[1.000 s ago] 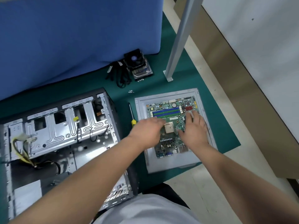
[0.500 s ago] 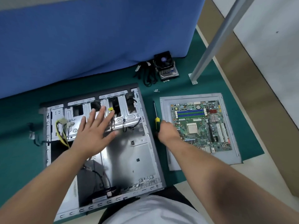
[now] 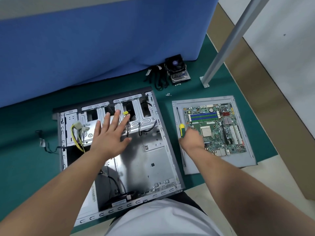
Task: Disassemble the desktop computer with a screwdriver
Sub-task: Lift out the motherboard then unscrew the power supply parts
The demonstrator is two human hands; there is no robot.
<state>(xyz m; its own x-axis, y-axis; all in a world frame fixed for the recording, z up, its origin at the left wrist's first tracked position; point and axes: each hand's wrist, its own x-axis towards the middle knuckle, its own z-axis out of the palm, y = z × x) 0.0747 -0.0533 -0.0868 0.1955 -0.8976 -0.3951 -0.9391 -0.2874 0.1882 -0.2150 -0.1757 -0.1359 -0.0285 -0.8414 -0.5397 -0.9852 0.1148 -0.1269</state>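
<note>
The opened grey computer case (image 3: 153, 160) lies flat on the green mat, its drive cage at the far end. My left hand (image 3: 110, 135) hovers over the drive cage (image 3: 141, 121) with fingers spread and straight, holding nothing. To the right, the green motherboard (image 3: 219, 128) rests on the grey side panel (image 3: 242, 160). My right hand (image 3: 191, 139) grips the handle of the yellow-green screwdriver (image 3: 181, 126), whose shaft points away from me along the panel's left edge.
A CPU cooler (image 3: 177, 68) on a drive, black cables (image 3: 158, 79) and loose screws (image 3: 168, 94) lie at the back near the blue partition (image 3: 102, 43). A grey metal post (image 3: 226, 41) stands at the back right. Loose cable (image 3: 47, 145) trails left of the case.
Both hands left the motherboard. My left hand moved over the case's drive cage. My right hand closed on the screwdriver handle and lifted it onto the panel's left edge.
</note>
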